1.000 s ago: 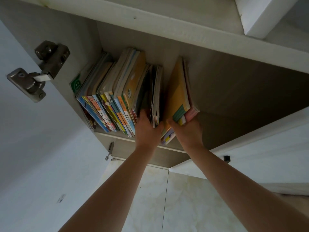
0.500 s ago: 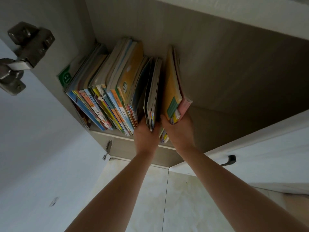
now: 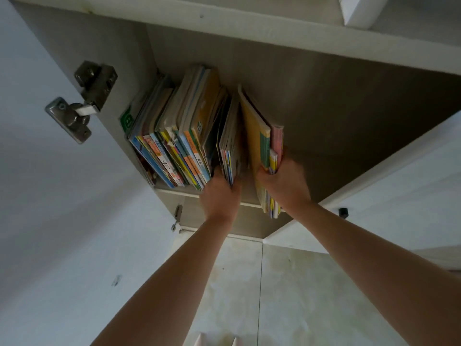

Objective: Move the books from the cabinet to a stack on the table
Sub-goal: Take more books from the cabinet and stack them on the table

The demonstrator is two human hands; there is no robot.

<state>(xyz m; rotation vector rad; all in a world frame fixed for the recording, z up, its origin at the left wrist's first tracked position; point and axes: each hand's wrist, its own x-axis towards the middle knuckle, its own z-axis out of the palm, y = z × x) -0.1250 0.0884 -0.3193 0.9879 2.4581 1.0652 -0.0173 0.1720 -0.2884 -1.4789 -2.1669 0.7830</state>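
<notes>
At the far left the open cabinet door hangs on a metal hinge fixed to the cabinet's left wall. Inside, a row of thin picture books stands upright on the cabinet shelf, packed against the left wall and leaning a little leftward, their spines toward the front edge.

Next along, the left hand is at the lower front of a slim bundle of books at the right end of that row; its fingers seem curled round the bundle's bottom edge, though the fingertips are hidden.

To the right, across a narrow gap, the right hand grips a separate bundle, a yellow book with a pink book behind it. Their lower corners already overhang the shelf's front edge. The other door stands open at the far right.

This looks like the picking-up step, early in the task, since most books are still shelved and no table is in view. The next move probably calls for drawing both bundles straight out past the front edge, squeezing firmly so the thin covers do not fan apart or slip.
</notes>
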